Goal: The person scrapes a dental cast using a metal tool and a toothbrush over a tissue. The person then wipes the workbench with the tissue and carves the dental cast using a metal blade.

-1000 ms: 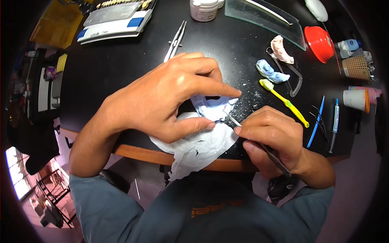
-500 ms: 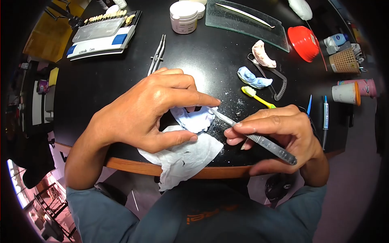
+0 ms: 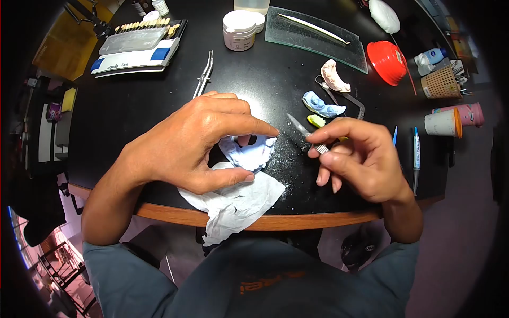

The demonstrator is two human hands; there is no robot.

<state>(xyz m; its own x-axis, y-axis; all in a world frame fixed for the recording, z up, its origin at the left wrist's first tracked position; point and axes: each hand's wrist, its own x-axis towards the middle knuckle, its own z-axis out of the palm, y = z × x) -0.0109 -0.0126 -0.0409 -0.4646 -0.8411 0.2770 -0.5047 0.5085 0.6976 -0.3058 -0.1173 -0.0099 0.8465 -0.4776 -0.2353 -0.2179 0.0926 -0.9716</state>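
Note:
My left hand (image 3: pixel 196 143) curls around a pale blue dental cast (image 3: pixel 249 155), with the index fingertip at its right end and the thumb along its near side. Under the cast's near edge lies a crumpled white tissue (image 3: pixel 238 204). A scalpel (image 3: pixel 298 125) is pinched in my right hand (image 3: pixel 366 164), its blade pointing up and left, apart from the cast. Whitish shavings (image 3: pixel 289 164) lie scattered on the black table between the hands. Just beyond my right fingers shows the bristle head of a yellow-green toothbrush (image 3: pixel 316 121), its handle mostly hidden.
Another blue cast (image 3: pixel 324 108), a pinkish cast (image 3: pixel 334 78) and a metal caliper (image 3: pixel 361 109) lie at right. Farther back are a glass slab (image 3: pixel 297 40), red bowl (image 3: pixel 384 62), white jar (image 3: pixel 238 33), tweezers (image 3: pixel 204 77) and shade guide (image 3: pixel 132 55). A syringe (image 3: pixel 416 153) lies far right.
My right hand has drawn the scalpel away from the cast and turned it, so the blade now points more upward. My left hand keeps its hold. The view has shifted slightly.

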